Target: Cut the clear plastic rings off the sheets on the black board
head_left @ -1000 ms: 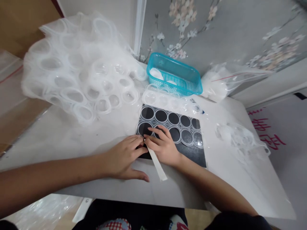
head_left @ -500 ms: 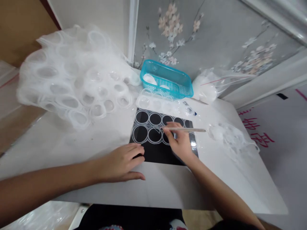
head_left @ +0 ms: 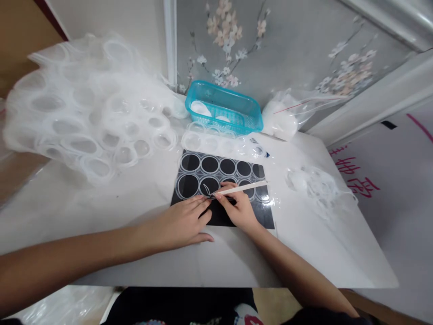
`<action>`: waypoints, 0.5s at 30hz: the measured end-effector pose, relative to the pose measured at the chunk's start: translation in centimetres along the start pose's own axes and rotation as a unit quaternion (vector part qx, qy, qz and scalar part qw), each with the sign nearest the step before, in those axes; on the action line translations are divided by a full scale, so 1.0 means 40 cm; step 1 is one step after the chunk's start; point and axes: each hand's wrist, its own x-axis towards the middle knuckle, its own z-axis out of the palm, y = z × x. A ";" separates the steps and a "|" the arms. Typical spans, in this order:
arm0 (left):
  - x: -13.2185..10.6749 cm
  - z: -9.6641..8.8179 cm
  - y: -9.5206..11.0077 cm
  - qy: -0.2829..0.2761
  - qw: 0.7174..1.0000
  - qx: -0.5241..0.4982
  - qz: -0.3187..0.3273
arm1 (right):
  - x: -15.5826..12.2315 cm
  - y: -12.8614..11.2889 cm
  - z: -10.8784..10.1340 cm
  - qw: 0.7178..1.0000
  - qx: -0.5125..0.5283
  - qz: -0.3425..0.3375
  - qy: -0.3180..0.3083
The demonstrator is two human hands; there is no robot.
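Observation:
A clear blister sheet with round wells (head_left: 219, 174) lies on a black mat (head_left: 264, 219) on the white table (head_left: 135, 253). My left hand (head_left: 182, 223) rests flat on the near left edge of the mat, fingers stretched out. My right hand (head_left: 238, 210) pinches a thin white stick (head_left: 241, 188) that points left, its tip at a well in the near row, just beyond my left fingertips.
A big pile of clear blister sheets (head_left: 84, 113) fills the left of the table. A turquoise basket (head_left: 225, 108) with white pieces stands at the back, a zip bag of white pieces (head_left: 287, 117) to its right. Crumpled clear plastic (head_left: 314, 187) lies on the right.
My right hand swung the stick out to the right, then came back left and set its tip on a near-row well. My left hand stayed on the mat's edge.

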 end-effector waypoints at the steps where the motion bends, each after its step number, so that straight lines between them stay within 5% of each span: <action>1: 0.000 0.004 0.000 0.002 1.000 -0.004 -0.001 | 0.000 -0.001 0.000 1.000 -0.003 -0.003 0.000; 15: -0.012 0.027 0.020 0.031 0.997 0.016 -0.062 | -0.003 -0.004 0.001 0.998 -0.049 -0.038 -0.017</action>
